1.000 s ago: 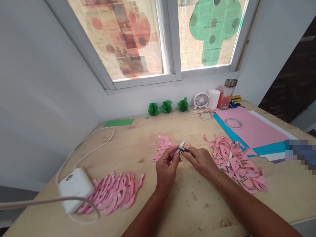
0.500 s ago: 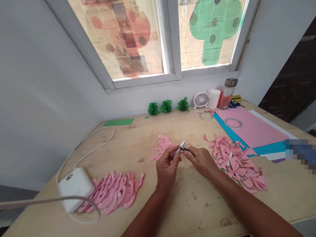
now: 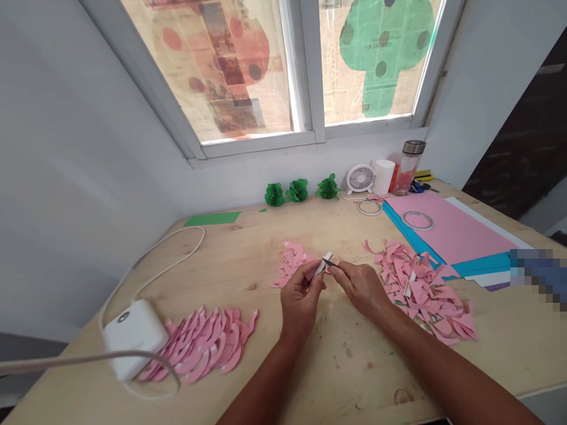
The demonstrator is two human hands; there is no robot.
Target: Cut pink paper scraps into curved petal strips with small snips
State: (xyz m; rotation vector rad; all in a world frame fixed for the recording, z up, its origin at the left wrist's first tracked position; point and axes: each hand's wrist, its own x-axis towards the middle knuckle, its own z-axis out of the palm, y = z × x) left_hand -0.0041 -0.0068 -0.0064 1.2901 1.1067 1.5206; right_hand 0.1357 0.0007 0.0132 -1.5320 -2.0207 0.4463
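Observation:
My left hand [image 3: 300,298] is closed, pinching a narrow white strip [image 3: 324,261] that looks like tape between thumb and fingers; a bit of pink paper shows beside it. My right hand [image 3: 361,284] grips a slim dark pointed tool [image 3: 330,263], probably tweezers, its tip at the strip's upper end. Just beyond my left hand lies a small heap of pink paper cutouts [image 3: 293,260]. Right of my right hand spreads a pile of pink paper scraps [image 3: 419,283]. Curved pink paper pieces with white ends [image 3: 212,342] overlap in rows at the left.
A white box [image 3: 135,339] with a cable stands at the left front. Green paper balls [image 3: 297,190] line the wall, near a small fan [image 3: 360,179] and a glass bottle [image 3: 408,168]. Coloured sheets [image 3: 460,236] lie at the right, with a tape roll [image 3: 417,221] on them.
The dark tool's tip has shifted slightly up and left along the white strip. My left hand has stayed nearly in place, and the piles look the same.

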